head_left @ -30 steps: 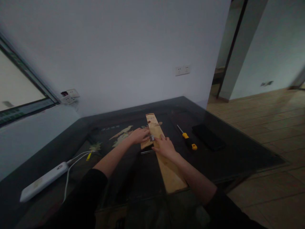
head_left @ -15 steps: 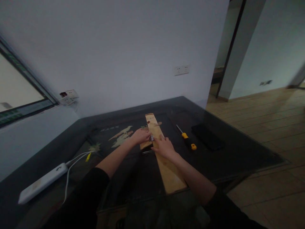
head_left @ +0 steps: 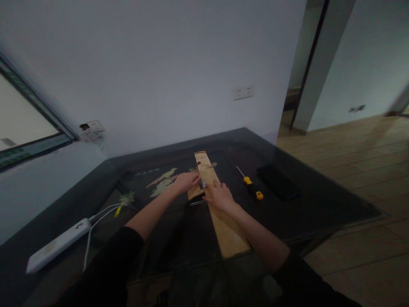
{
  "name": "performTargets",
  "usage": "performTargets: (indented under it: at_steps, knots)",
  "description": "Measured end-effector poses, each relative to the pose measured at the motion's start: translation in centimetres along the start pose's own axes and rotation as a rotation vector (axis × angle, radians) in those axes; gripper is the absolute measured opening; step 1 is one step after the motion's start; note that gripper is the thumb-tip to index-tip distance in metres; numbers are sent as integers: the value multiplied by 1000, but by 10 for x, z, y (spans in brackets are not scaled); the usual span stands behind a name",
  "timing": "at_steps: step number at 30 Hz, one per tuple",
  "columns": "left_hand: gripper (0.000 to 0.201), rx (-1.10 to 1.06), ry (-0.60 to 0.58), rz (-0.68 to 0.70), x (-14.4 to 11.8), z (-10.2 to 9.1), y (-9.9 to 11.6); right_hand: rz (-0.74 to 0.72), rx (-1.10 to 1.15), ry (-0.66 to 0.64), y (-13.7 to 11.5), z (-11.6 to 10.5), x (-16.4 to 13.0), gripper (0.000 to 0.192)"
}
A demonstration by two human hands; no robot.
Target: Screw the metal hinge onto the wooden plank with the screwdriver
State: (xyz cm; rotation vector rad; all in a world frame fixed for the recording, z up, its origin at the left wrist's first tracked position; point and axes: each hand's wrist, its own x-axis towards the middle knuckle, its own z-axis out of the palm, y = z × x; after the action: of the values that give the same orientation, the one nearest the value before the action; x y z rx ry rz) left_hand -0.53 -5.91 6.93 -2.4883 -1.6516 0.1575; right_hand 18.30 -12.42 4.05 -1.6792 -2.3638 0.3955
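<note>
- The board [head_left: 228, 234] lies flat on the bench [head_left: 335, 213], its near end close to the near edge, its length running toward the far edge.
- The block [head_left: 194, 195], a short piece of wood, sits just left of the board, partly under my left grip [head_left: 187, 182].
- A small metal piece [head_left: 203, 184] shows at the seam between them, right by my fingertips; it is too small to make out its shape.
- I judge the board stiff and fairly light, dry enough not to slip; its long side edges offer the surest hold.
- The block, I reckon, is just as stiff but shifts more readily, so it is best pressed from above or taken by its sides.
- The metal piece is probably hard, thin and easily nudged; fingertips suit it.
- My left grip lies palm down, fingers bent over the block, tips at the metal piece; whether they pinch it I cannot tell.
- My right grip [head_left: 221, 197] rests across the board, thumb toward its left edge, other fingers curled near its right; I cannot tell how firmly they close on it.
- The screwdriver [head_left: 250, 184] lies right of the board, toward the right corner, with a black case [head_left: 277, 182] beyond it.
</note>
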Motion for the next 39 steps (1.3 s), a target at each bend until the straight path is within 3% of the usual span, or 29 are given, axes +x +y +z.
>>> performTargets:
  at_steps: [6, 16, 19, 25, 30, 34, 39]
  knots:
    - [28, 12, -84, 116, -8, -4, -1, 8, 1, -5, 0, -1, 0, 63]
    - [24, 193, -21, 219, 2, -5, 10, -8, 1, 34, 2, 1, 0, 60]
    - [28, 197, -11, 178, 3, -2, 11, -2, 3, 24, 1, 0, -1, 61]
    - [34, 105, -49, -39, 3, 3, 18, 0, 7, 18, 0, -2, -1, 61]
    - [43, 52, -53, -107, 3, 3, 19, -4, 3, 15, 0, -3, -2, 61]
    - [43, 2, -32, -84, 0, 0, 12, -11, 8, 11, 0, -2, -1, 61]
    - [31, -15, -54, 71, -6, -5, 2, 0, 2, 14, 0, 0, 0, 62]
